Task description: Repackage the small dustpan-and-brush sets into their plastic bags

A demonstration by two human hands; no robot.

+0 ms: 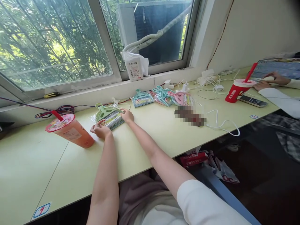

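A stack of green mini dustpan-and-brush sets (pixel 106 116) in clear plastic packaging lies on the pale yellow-green table, near the wall. My left hand (pixel 102 130) closes on its near left edge with curled fingers. At the right edge, my right hand (pixel 127 116) grips the same stack, its thumb and fingers by the rim. Further right along the wall are a teal packaged set (pixel 142 98), a second teal one (pixel 164 94) lying over others, and a pink one (pixel 181 97). A large cup of orange drink (pixel 75 134) with a red straw stands just left of my left hand.
A blurred-out object (pixel 189 115) and a white cable (pixel 225 123) lie to the right. Beyond them are a red cup (pixel 235 91), a phone (pixel 252 100) and another person's hands (pixel 269 80). A tissue pack (pixel 135 68) stands on the windowsill.
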